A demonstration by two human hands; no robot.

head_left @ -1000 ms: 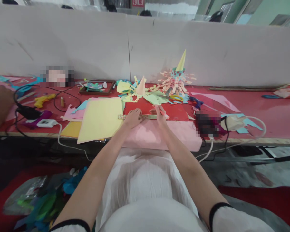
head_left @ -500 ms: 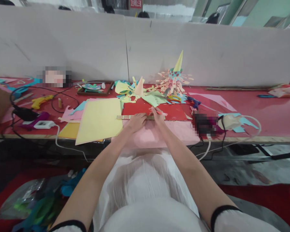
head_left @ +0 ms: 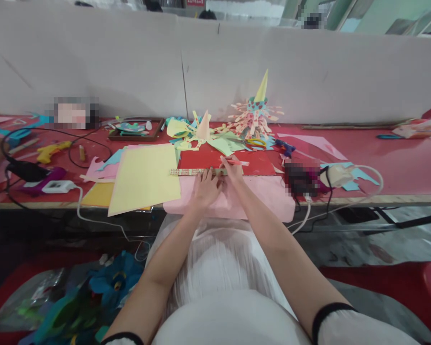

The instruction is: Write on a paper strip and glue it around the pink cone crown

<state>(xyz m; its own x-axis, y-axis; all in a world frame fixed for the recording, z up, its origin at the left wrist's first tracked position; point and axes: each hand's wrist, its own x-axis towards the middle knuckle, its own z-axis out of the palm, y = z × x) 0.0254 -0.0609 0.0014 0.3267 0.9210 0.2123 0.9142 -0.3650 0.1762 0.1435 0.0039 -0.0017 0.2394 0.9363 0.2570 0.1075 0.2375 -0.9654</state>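
Note:
A patterned ruler [head_left: 188, 172] lies along the near edge of a red sheet [head_left: 260, 165], with pink paper [head_left: 269, 191] below it. My left hand [head_left: 209, 188] rests on the ruler, its fingers spread and pressing down. In my right hand [head_left: 233, 172] a pink pen [head_left: 241, 163] is pinched, angled with its back end to the right. The pen's tip is near the ruler's upper edge and too small to make out. A large pale yellow sheet [head_left: 145, 177] lies to the left of my left hand.
Behind stand a paper cone figure [head_left: 261, 88] and yellow paper cutouts [head_left: 179, 129]. Scissors [head_left: 255, 142], a blue glue gun [head_left: 285, 147] and a yellow glue gun [head_left: 53, 151] lie about. White cables [head_left: 96, 220] hang over the table edge. A brown tray [head_left: 134, 136] holds small pieces.
My left hand has shifted slightly down and its fingers have spread on the ruler. My right hand still pinches the pen near the same spot. The whole view has moved a little.

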